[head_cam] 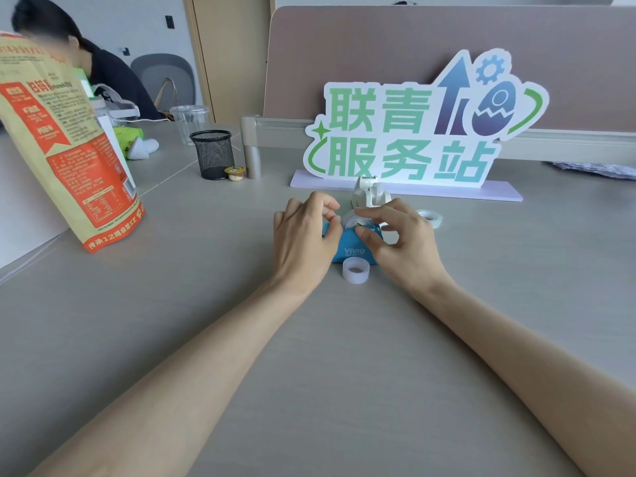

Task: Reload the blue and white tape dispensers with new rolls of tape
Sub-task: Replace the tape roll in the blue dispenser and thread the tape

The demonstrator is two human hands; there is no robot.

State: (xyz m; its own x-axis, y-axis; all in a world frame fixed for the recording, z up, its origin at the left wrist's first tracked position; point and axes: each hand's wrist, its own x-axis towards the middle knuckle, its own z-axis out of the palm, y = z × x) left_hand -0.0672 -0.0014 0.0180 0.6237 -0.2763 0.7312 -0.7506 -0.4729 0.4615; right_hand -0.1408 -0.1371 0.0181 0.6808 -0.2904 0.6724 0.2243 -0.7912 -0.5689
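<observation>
The blue tape dispenser (351, 251) stands on the grey desk between my hands. My left hand (304, 235) holds its left end. My right hand (399, 235) pinches a clear tape roll (354, 219) that sits at the dispenser's top. Behind them stands the white tape dispenser (370, 194), upright and untouched. One loose clear tape roll (356, 270) lies just in front of the blue dispenser, and another tape roll (430, 217) lies to the right of my right hand.
A large foam-board sign (413, 132) on a lilac base stands behind the dispensers. A black mesh pen cup (213, 153) and a small sealed cup (235, 173) sit at the back left. A tall paper bag (65, 149) leans at the left, and a person sits beyond it.
</observation>
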